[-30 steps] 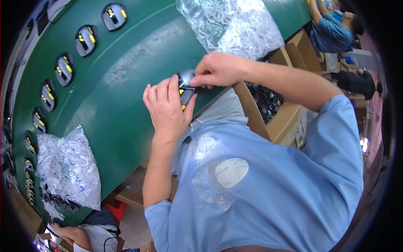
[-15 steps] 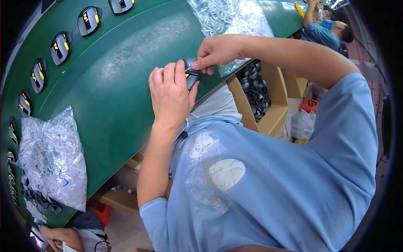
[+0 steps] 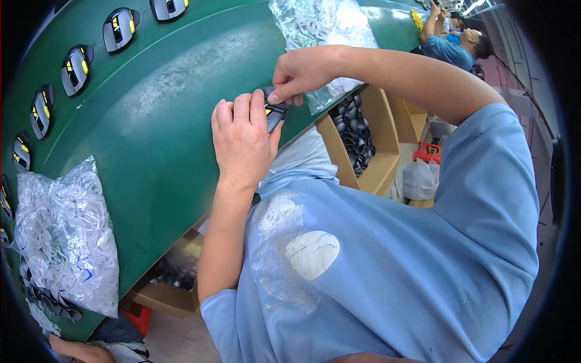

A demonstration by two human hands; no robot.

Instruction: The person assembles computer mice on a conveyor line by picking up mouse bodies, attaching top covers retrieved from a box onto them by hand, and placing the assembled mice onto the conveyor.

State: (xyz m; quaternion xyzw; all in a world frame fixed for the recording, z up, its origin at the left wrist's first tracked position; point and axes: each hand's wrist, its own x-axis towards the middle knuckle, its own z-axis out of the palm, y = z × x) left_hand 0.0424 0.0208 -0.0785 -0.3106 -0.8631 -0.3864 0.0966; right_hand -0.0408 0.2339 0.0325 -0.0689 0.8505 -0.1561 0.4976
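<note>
A grey and black computer mouse with yellow accents [image 3: 276, 119] rests at the near edge of the green table, mostly covered by my hands. My left hand [image 3: 243, 138] is wrapped over it from the left, fingers on top and thumb along its near side. Thumb and curled fingers of my right hand [image 3: 301, 77] press together at the mouse's far upper end. Whether a small part sits in that pinch is hidden. Similar mice stand in a curved row along the far side, among them one mouse [image 3: 120, 29] and another [image 3: 77, 69].
A clear bag of white plastic parts [image 3: 66, 236] lies at left, with dark curved pieces [image 3: 51, 302] beside it. Another such bag [image 3: 327, 27] lies beyond my right hand. Below the edge, a cardboard box [image 3: 384, 154] holds dark shells. Co-workers [image 3: 448, 51] sit farther along the table.
The whole view has shifted slightly, so the table and the row of mice appear farther left. My left hand still holds the mouse, and my right-hand pinch stays at its upper end.
</note>
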